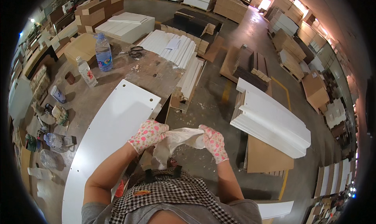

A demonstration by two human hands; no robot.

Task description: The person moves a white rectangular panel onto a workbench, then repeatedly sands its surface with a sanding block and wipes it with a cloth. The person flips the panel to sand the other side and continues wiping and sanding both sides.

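Note:
A thin white cloth [183,136] is stretched between my two hands, in front of my checked apron. My left hand [149,135], in a flower-patterned glove, grips the cloth's left end beside the edge of a long white panel [108,127]. In a matching glove, my right hand [213,142] pinches the other end over the concrete floor. Part of the cloth hangs down below my left hand. The panel lies flat on the workbench and has drilled holes along its edges.
Two plastic bottles, the larger a water bottle [104,52], stand on the workbench [141,74] near scissors [135,51]. Jars and a cut-open bottle [55,141] line its left side. White strips [169,46] lie beyond. At right, white boards [270,118] are stacked over cardboard [268,155].

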